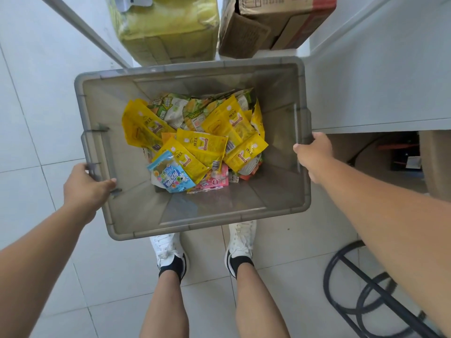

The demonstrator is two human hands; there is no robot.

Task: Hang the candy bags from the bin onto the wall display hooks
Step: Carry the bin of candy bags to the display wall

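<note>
A deep grey plastic bin is held in front of my legs, above the tiled floor. My left hand grips its left rim by the handle. My right hand grips the right rim. At the bottom of the bin lies a loose heap of candy bags: several yellow bags, a blue bag at the near left, a pink bag beside it, and green-and-white bags at the far side. No wall hooks are in view.
Beyond the bin stand a yellow-wrapped package and an opened cardboard box. A white counter runs on the right, with a dark gap under it. A black metal stool frame stands at my right foot. White floor tiles lie to the left.
</note>
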